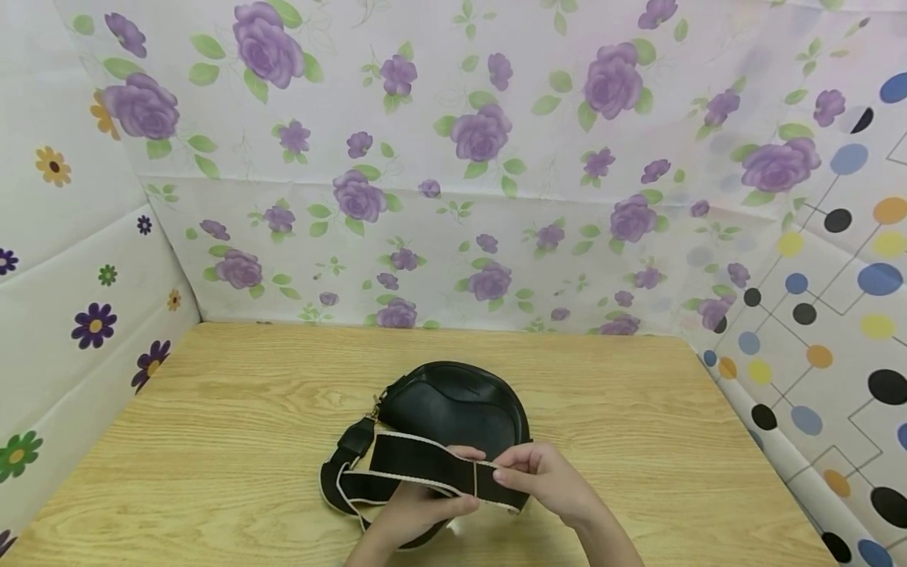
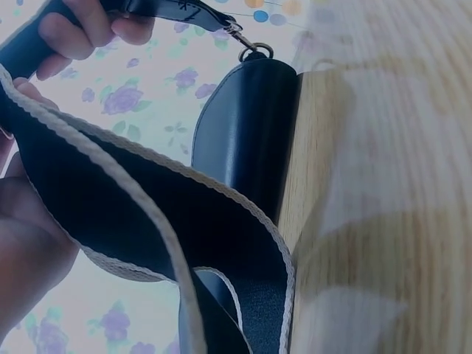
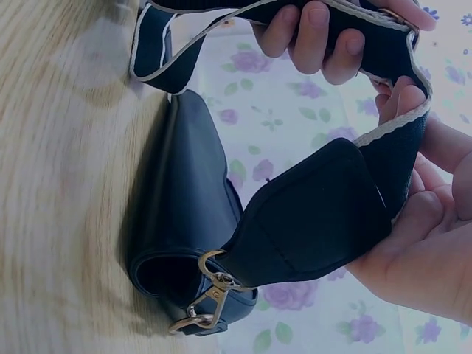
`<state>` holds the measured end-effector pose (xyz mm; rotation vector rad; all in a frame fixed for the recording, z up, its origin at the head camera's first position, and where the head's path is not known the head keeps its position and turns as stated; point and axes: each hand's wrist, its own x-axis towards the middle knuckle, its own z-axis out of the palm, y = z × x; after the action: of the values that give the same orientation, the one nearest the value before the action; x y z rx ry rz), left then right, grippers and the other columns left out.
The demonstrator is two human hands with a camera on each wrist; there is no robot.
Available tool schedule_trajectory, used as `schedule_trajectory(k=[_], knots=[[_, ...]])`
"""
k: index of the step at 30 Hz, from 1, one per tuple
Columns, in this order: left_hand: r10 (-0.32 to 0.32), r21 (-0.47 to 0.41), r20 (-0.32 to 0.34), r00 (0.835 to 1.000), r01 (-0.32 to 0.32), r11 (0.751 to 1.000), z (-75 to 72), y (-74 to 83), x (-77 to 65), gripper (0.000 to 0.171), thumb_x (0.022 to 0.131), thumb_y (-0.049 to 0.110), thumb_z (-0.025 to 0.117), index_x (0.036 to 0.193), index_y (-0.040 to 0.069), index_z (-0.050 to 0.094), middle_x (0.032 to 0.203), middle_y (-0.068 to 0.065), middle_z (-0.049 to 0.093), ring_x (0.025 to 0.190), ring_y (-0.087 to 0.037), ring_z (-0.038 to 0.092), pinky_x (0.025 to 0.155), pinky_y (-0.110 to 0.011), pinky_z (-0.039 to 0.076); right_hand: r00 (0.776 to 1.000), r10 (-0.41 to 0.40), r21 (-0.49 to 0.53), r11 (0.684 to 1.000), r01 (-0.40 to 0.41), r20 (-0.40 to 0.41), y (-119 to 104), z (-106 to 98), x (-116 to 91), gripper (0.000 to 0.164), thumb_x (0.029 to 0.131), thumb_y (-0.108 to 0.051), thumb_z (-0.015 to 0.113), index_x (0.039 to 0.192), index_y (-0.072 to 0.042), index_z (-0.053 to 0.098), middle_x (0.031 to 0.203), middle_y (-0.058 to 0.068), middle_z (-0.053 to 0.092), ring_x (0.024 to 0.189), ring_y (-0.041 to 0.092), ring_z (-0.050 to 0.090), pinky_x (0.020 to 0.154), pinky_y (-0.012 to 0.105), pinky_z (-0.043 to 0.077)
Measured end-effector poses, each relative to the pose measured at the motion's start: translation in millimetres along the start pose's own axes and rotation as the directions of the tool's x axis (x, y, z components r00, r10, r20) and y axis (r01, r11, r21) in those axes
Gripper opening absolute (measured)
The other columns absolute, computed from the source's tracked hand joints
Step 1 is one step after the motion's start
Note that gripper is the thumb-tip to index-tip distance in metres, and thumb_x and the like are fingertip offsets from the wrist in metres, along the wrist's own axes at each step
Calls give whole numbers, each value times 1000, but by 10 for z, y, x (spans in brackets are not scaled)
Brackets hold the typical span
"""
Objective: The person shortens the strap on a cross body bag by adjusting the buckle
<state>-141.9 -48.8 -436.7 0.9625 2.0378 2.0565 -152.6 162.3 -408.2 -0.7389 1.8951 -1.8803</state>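
A black rounded handbag lies on the wooden table in the head view. Its wide black strap with white edges loops in front of it. My left hand grips the strap from below, thumb on the near side. Just to its right, my right hand pinches the strap between thumb and fingers, beside a thin metal slider. In the right wrist view a gold clasp joins the strap's leather end tab to the bag. Part of the bag's lower side is hidden behind strap and hands.
The light wooden table spreads around the bag on both sides. Behind it hangs a sheet with purple flowers. A flower-patterned sheet stands at the left, and a dotted sheet at the right.
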Motion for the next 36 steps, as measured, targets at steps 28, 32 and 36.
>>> schedule_trajectory(k=[28,32,36], knots=[[11,-50,5,1000,-11,999,23,55,-8,39,81,1,64,117,-4,51,110,-12,57,93,-11,54,79,-27,45,998,61,24,998,-61,1,-27,116,44,31,87,-7,57,92,23,53,76,-4,65,68,5,58,61,20,47],[6,-79,-19,1000,-7,997,1,34,-18,37,81,4,64,116,0,52,104,-8,58,85,-10,53,74,-26,46,995,90,7,996,-90,45,-7,73,29,29,88,-9,56,92,20,55,74,-4,64,65,4,55,59,20,45],[8,-77,-29,1000,-10,997,-14,43,-22,36,81,4,64,116,1,52,101,-4,59,82,-9,53,72,-26,46,994,77,15,997,-78,79,16,34,25,28,88,-7,54,91,21,54,74,-4,62,64,4,53,58,19,44]])
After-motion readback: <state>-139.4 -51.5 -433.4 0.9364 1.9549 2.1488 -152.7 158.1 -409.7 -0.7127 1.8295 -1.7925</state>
